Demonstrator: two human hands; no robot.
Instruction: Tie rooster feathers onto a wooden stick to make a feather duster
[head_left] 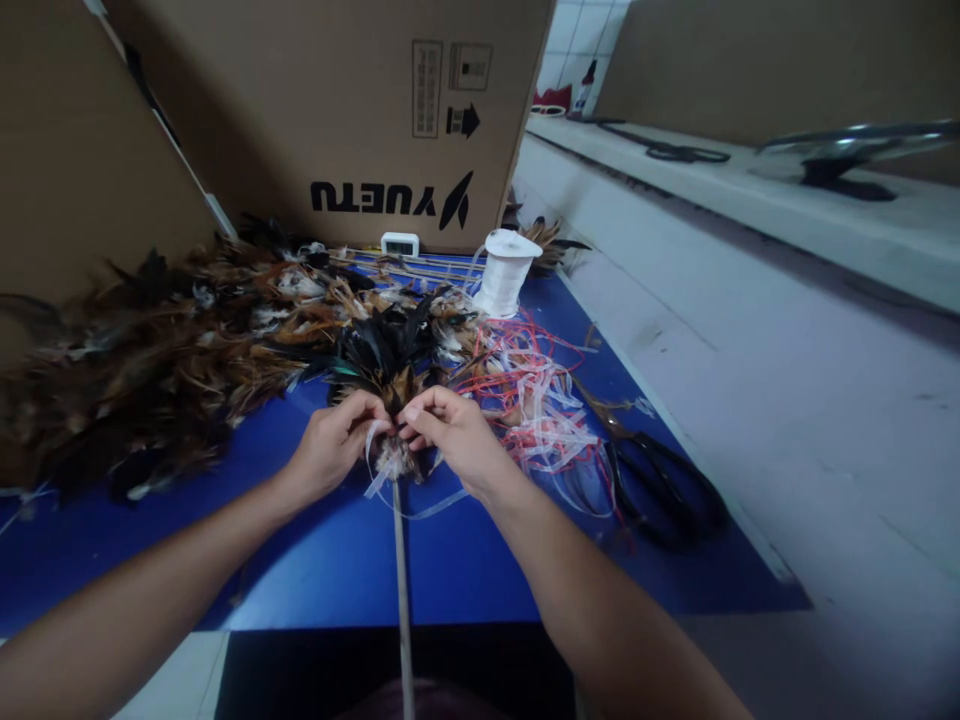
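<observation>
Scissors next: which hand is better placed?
Right, probably. The right hand is nearer the black-handled scissors, which lie on its side of the blue tabletop. The left hand would likely have to reach past it.

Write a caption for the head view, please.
Left hand pinches translucent ribbon, right hand beside it, at feathers bunched on a stick.

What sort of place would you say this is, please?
It looks like a small handicraft workspace, though home or workshop I cannot tell: there is a heap of feathers, a feather-topped stick being handled, and a pair of black-handled scissors.
</observation>
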